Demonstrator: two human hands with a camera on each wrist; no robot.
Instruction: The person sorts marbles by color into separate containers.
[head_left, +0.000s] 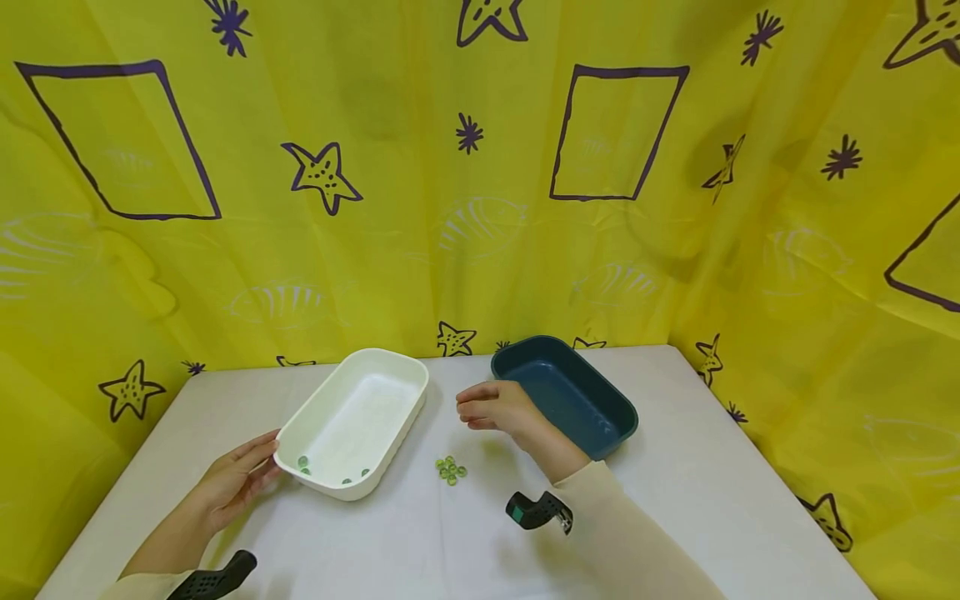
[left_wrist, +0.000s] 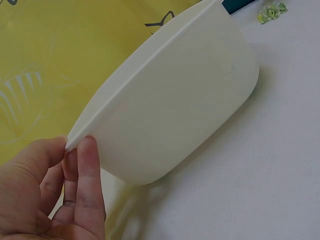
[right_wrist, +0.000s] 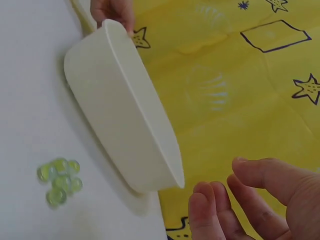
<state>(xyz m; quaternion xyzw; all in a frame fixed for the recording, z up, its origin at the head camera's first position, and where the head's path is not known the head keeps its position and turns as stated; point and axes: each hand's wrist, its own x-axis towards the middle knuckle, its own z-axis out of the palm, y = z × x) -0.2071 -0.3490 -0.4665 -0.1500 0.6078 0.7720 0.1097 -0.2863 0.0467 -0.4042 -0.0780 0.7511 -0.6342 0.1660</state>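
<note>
My left hand pinches the rim of a white plastic tub at its near left corner; the left wrist view shows the thumb at the rim and fingers against the outer wall. Several greenish glass marbles lie inside, at the tub's near end. Between the tubs, on the cloth, sits a small cluster of yellow-green glass marbles. Above the table, between that cluster and a dark blue tub, hovers my right hand, its fingers loosely bent with nothing between them.
A white cloth covers the table. Yellow curtains with starfish and fish prints rise behind it and along both sides. The dark blue tub stands at the back right, partly behind my right forearm. Black camera mounts sit on my wrists.
</note>
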